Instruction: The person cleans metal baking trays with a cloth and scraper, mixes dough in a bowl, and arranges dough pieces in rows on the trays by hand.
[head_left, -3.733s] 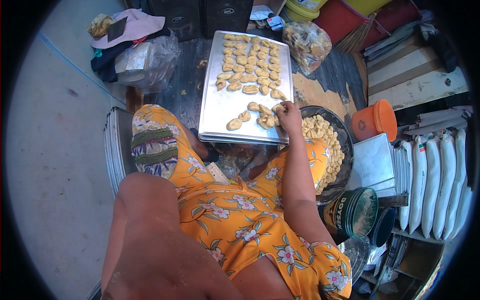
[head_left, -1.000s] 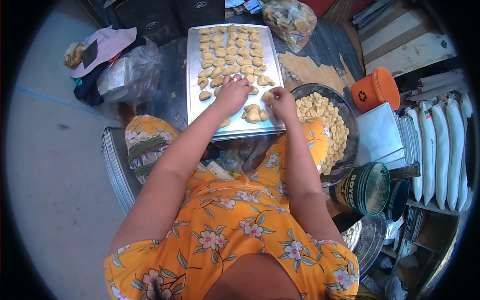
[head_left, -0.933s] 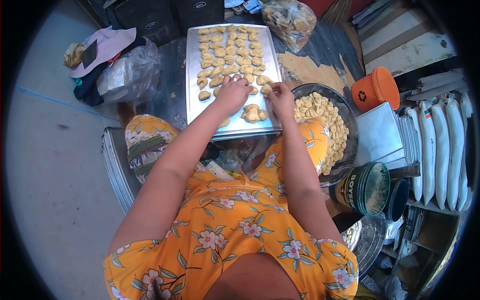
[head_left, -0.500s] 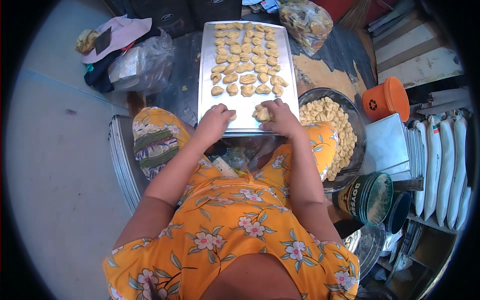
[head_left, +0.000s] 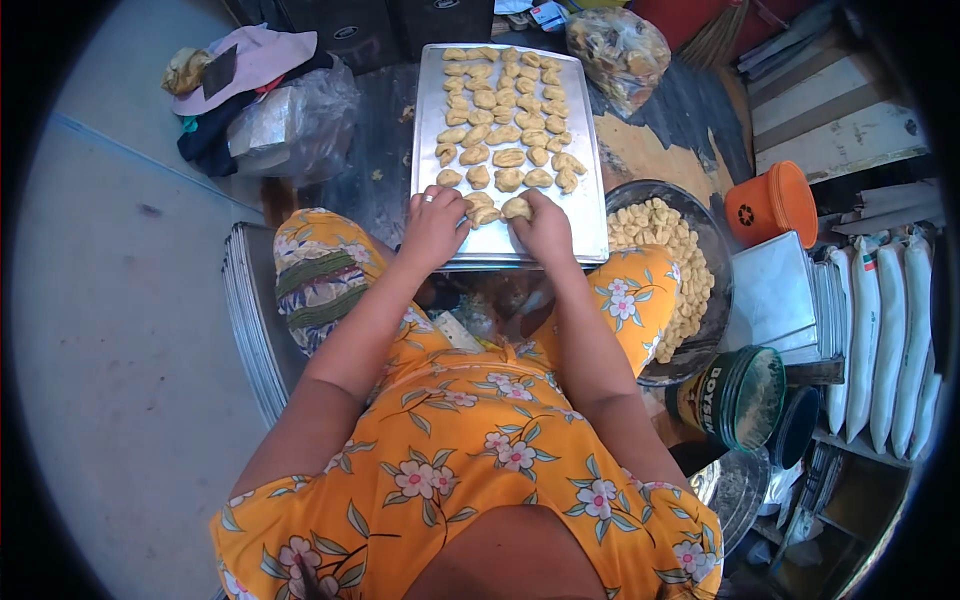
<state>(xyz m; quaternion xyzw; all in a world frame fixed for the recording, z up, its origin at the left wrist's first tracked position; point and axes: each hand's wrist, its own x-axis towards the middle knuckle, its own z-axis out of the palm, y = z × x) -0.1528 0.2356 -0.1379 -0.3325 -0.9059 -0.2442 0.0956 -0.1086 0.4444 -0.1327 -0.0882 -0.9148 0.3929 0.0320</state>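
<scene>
Rows of yellowish, knobbly dough pieces (head_left: 508,157) lie on a shiny metal baking tray (head_left: 590,225) across my knees. My left hand (head_left: 434,228), a ring on one finger, is bent over the tray's near left part. Its fingertips close against a small cluster of dough pieces (head_left: 482,212). To its right, my right hand (head_left: 545,232) pinches a single dough piece (head_left: 516,208) between thumb and fingers, low over the tray. Part of what lies under my left fingers is hidden.
A wide dark basin (head_left: 722,300) heaped with dough pieces stands by my right knee. Beyond it are an orange bucket (head_left: 770,208), stacked metal trays (head_left: 775,285) and a green-rimmed bucket (head_left: 745,400). Plastic bags (head_left: 300,125) and a pink hat (head_left: 270,55) lie at far left.
My left hand has moved forward on the tray, and my right hand slightly forward. The clump in my right hand has come apart: some pieces now lie by my left fingers, one stays pinched.
</scene>
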